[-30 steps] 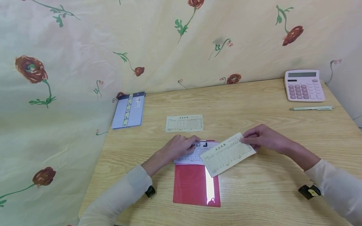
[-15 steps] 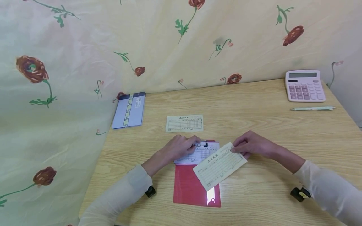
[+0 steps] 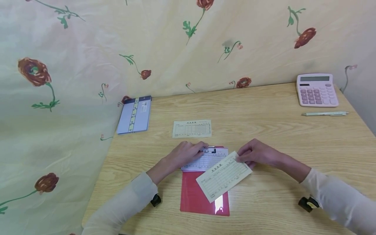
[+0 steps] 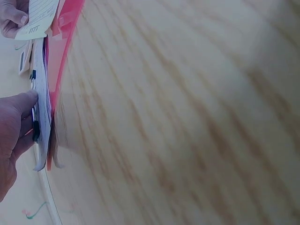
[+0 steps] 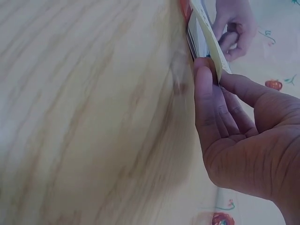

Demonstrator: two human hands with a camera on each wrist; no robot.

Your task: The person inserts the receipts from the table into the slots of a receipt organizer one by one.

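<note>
My left hand [image 3: 186,154] grips the clip [image 3: 212,150] at the top edge of a red clipboard [image 3: 194,192]. Under that clip lies a stack of white printed forms [image 3: 216,159], partly covered by the hand. Between thumb and fingers, my right hand [image 3: 259,152] pinches the right end of a cream printed form [image 3: 223,178]. This form [image 5: 212,44] is tilted and hangs over the lower right of the stack and the red board. From the left wrist view, the thumb of the left hand [image 4: 14,124] rests at the clip, with fingers bent beside it.
Another cream form [image 3: 192,128] lies flat behind the clipboard. Bluish booklets with a patterned band [image 3: 139,116] lie at the back left. At the back right are a pink calculator [image 3: 317,91] and a pen [image 3: 324,114] on the wooden table [image 3: 264,107]. Floral cloth [image 3: 164,42] hangs behind.
My right hand has moved left and slightly toward me, carrying the cream form further over the red clipboard. The left hand stays at the clip.
</note>
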